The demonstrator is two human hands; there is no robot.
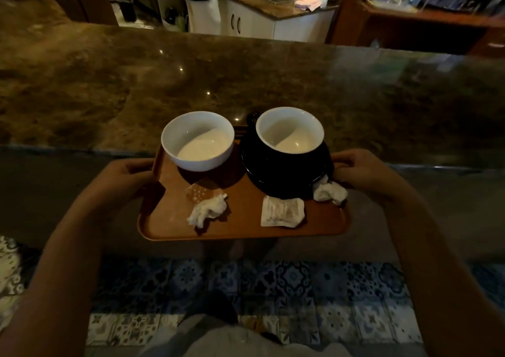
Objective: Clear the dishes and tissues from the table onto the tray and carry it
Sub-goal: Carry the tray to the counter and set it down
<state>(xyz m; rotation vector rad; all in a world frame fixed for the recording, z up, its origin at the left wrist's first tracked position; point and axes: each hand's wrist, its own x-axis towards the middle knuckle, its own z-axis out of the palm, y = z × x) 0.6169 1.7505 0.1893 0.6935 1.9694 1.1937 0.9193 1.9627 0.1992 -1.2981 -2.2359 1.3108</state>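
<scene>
- The orange tray (246,228) sits mid-frame, held level before the marble bench (246,83).
- Left hand (128,176) has its grip clamped on the tray's left rim; right hand (363,170) likewise on the right rim.
- On it: white bowl (197,140), black cup (289,137) on its saucer (273,181), crumpled tissues (207,210), a wrapper (281,211).

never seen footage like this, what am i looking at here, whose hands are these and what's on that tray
There is no machine: one camera worn on a person's head looks down at their own bare hands. The left hand and right hand each grip a side of an orange tray, held in front of a stone counter. On the tray stand a white bowl and a dark cup on a dark saucer, with two crumpled tissues and a flattened white wrapper.
</scene>
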